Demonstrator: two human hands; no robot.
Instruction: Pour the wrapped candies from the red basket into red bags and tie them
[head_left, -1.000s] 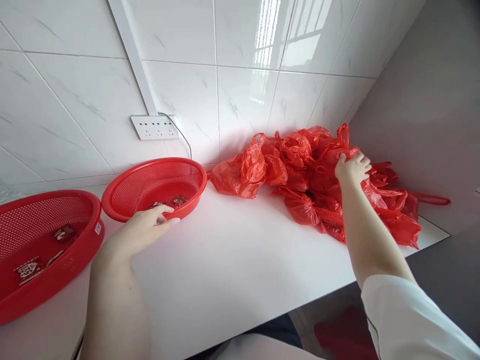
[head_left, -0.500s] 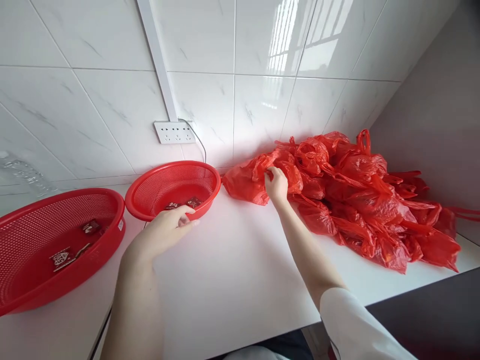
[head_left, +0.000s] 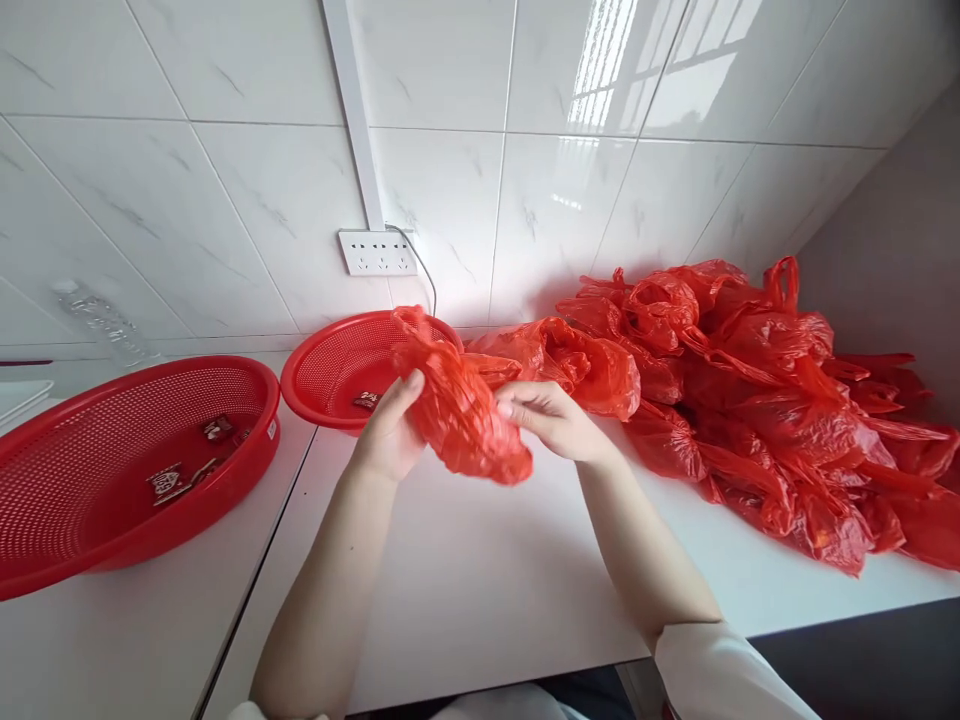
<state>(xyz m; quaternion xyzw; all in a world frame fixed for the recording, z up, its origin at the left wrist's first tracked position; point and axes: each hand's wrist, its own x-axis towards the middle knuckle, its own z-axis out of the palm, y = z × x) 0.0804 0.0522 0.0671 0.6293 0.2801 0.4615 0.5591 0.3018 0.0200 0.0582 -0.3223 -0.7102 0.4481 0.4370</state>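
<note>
A crumpled red plastic bag (head_left: pixel 472 430) was held in mid-frame, above a white table (head_left: pixel 480 610) and just in front of a smaller red basket (head_left: pixel 322 365). The person's left hand (head_left: pixel 394 425) grasped its left side, thumb lying on top; the right hand (head_left: pixel 551 420) pinched its right side between thumb and bent fingers. The bag slanted between them, a loop of plastic standing up at its upper left end. Whether anything was inside could not be told.

It looked light, thin and soft, likely slippery and easy to tear if pulled sharply. A broad handful of gathered plastic, or the loop, seemed a surer hold than one thin fold.

A pile of red bags (head_left: pixel 757 400), shiny and bunched, filled the right of the frame against a tiled wall (head_left: pixel 442 80). A larger red basket (head_left: pixel 135 425) stood at the left.

Dark packets (head_left: pixel 165 482) in the larger basket bore pale printing, too small to read with certainty; a packet (head_left: pixel 366 399) in the smaller one also had pale marks. A small white label (head_left: pixel 271 431) on the larger basket's outer side was illegible. No lettering showed on the held bag.
</note>
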